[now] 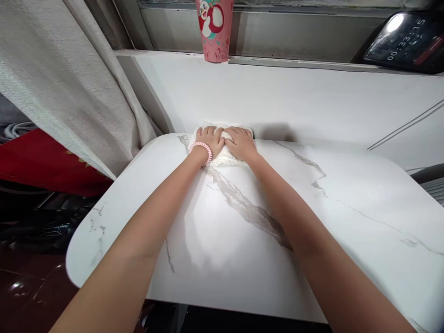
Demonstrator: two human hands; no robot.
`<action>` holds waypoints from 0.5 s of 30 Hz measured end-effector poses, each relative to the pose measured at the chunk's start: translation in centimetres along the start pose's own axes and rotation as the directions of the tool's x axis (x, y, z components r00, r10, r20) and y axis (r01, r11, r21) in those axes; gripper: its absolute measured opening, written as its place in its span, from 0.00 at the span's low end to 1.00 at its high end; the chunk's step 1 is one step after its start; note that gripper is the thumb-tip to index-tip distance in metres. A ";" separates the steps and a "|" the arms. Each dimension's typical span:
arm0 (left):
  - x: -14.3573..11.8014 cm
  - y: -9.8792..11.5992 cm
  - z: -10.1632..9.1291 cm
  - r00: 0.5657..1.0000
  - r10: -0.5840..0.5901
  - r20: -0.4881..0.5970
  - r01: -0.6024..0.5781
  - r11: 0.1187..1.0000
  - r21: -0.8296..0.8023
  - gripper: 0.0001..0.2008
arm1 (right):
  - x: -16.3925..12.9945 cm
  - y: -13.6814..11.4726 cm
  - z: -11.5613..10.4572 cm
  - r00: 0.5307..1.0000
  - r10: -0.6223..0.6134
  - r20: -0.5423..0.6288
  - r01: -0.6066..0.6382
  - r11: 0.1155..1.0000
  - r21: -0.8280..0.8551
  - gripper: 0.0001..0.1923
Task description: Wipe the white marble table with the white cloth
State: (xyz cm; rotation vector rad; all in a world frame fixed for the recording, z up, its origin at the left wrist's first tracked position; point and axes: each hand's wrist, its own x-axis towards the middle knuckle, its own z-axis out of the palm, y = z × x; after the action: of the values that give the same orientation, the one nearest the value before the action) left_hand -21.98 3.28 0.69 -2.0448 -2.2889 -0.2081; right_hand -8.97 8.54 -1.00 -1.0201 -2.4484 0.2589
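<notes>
A white cloth [227, 158] lies bunched at the far edge of a white, marble-patterned table [208, 240], close against the wall. My left hand [211, 141] presses down on the cloth's left part, fingers laid flat and slightly apart, with a pink coiled band [208, 150] round the wrist. Beside it, my right hand [242, 142] rests flat on the right part, its fingers stretched forward. The two thumbs almost meet in the middle. Both arms reach straight out across the tabletop, and much of the cloth is hidden under the hands.
A pink patterned cup [217, 32] stands on the window ledge [298, 64] above the table. To its right, a phone [407, 44] showing a running timer leans there. A pale curtain [79, 69] hangs at the left, by a red item [52, 162]. Thin cables [405, 125] run along the right wall.
</notes>
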 end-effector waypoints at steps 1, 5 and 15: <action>-0.1 0.0 0.0 1.000 0.003 -0.006 -0.003 1.000 -0.001 0.27 | -0.2 -0.1 0.0 1.000 0.001 -0.006 -0.001 1.000 -0.001 0.23; -1.2 0.4 0.0 0.999 0.029 -0.013 -0.029 1.000 -0.008 0.27 | -1.5 -0.9 -0.2 0.999 0.041 -0.023 -0.041 0.999 -0.030 0.23; -9.0 3.3 -1.0 0.995 0.099 0.018 -0.100 0.995 0.015 0.27 | -10.3 -4.3 -2.6 0.996 0.079 -0.032 -0.082 0.991 -0.108 0.24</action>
State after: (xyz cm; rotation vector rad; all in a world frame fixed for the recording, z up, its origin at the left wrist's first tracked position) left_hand -17.76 -5.31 0.59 -2.1543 -2.1838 -0.1661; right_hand -4.02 -1.78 -0.86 -1.1631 -2.4224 0.1376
